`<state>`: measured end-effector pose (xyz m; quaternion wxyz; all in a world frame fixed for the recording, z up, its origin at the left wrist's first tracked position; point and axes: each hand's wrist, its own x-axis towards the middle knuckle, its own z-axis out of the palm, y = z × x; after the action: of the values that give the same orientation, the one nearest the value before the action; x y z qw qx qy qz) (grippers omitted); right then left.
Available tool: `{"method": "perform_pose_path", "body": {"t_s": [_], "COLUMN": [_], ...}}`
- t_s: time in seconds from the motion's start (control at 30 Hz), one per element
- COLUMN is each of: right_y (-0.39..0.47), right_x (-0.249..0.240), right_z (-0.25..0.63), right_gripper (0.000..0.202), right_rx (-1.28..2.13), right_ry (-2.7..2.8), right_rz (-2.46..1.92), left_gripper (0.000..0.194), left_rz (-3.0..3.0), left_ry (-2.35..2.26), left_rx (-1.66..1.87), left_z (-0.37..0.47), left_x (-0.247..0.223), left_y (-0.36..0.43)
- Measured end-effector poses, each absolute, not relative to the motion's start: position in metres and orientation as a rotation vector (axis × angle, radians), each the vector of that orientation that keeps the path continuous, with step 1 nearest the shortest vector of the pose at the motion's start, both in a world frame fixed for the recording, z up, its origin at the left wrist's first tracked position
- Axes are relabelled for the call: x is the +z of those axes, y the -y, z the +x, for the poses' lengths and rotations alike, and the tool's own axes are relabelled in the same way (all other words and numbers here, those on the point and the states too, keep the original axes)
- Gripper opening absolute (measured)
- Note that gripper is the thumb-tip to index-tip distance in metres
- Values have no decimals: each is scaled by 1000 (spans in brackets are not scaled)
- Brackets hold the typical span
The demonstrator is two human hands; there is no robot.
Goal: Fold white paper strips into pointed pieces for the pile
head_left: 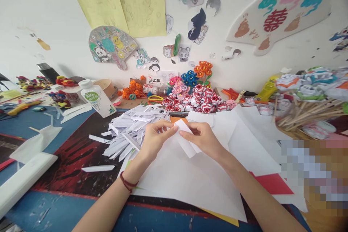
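Left hand [159, 134] and right hand [201, 137] both pinch the white paper [187, 148] in a two-sided grip, apparently to steady it, above large sheets [168, 174] short of the counter's [62, 208] far edge, folded strips [123, 132] lying heaped to the left, presumably for easy reach.

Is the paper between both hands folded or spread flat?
Folded, it appears: the white paper, held by the left hand and right hand, is a narrow strip with another layer showing behind.
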<state>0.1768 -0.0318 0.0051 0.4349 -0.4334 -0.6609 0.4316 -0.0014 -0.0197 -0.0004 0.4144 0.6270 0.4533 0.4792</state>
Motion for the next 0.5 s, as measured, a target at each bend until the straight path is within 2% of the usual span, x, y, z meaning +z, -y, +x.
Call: {"method": "perform_pose_path", "body": {"t_s": [0.5], "right_y": [34], "right_x": [6], "right_z": [178], "right_gripper": [27], "right_rx": [1033], "right_ry": [1677], "right_rz": [-1089], "left_gripper": [21], "left_rz": [1583], "left_ry": [-1119], "left_rx": [1195], "left_z": [-3], "left_x": [2], "left_y": [18]}}
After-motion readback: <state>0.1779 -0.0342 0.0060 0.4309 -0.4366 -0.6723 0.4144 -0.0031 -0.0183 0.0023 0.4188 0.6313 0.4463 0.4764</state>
